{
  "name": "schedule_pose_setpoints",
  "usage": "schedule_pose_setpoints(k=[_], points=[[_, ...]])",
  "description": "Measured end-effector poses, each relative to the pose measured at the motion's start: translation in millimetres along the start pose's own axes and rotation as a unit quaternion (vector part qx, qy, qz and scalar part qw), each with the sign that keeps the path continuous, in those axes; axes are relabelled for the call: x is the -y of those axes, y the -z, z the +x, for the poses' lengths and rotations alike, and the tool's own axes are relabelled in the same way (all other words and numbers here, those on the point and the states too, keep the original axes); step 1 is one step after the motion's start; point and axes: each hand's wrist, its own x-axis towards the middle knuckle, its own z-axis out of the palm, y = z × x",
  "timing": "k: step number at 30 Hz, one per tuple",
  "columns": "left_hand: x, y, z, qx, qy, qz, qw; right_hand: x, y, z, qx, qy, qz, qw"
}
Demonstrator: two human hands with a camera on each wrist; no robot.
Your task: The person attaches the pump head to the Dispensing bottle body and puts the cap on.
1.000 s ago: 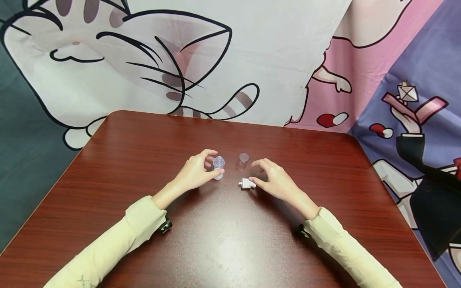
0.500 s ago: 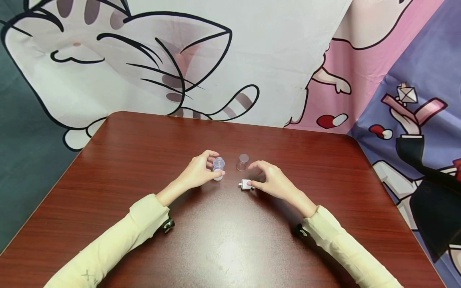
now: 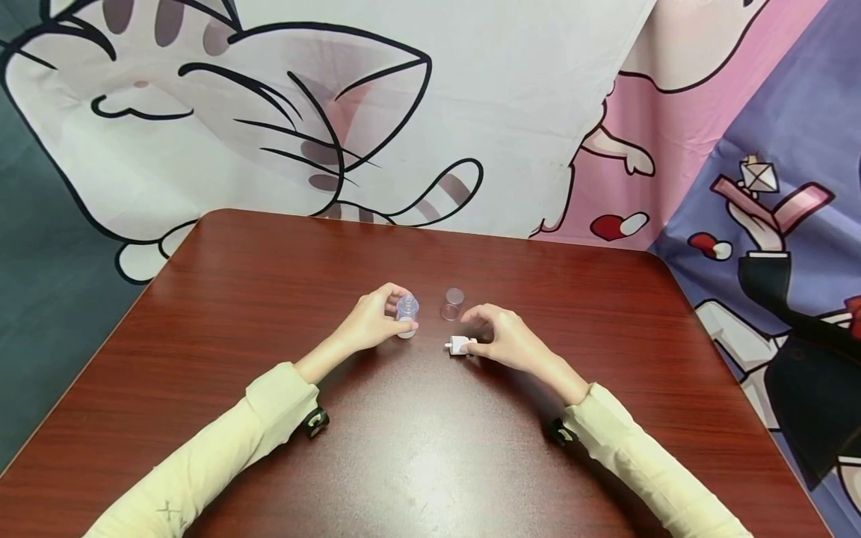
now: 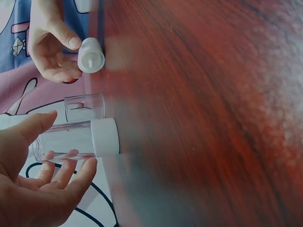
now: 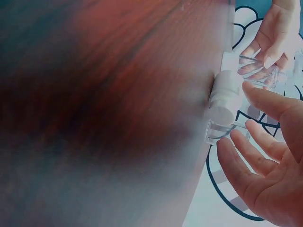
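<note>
On the tabletop (image 3: 377,426), the right hand (image 3: 514,340) spreads loosely, thumb close against the white fitting (image 3: 458,345), which lies on its side; a careless push could roll it away. Slightly farther, the left hand (image 3: 368,323) curves loosely round the upright bottle (image 3: 406,309) (whether they touch, I cannot tell), so a knock might topple it. Beyond stands the clear cylinder (image 3: 453,300), which a straying right hand could tip.

Far edge of desk (image 3: 336,258) free, corner to corner — obstructions short of it: bottle (image 3: 406,308) at left hand (image 3: 373,320), white piece (image 3: 458,345) at right hand (image 3: 510,336), clear cup (image 3: 452,308) between.
</note>
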Motion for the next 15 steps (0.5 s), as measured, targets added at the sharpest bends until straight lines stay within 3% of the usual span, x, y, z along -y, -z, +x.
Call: schedule_pose_setpoints(k=[15], points=[[-2.2,0.0,-0.8,0.008,0.003,-0.019,0.9998,0.6,-2.3,3.6,0.028,-0.005,0.013,0.9995]])
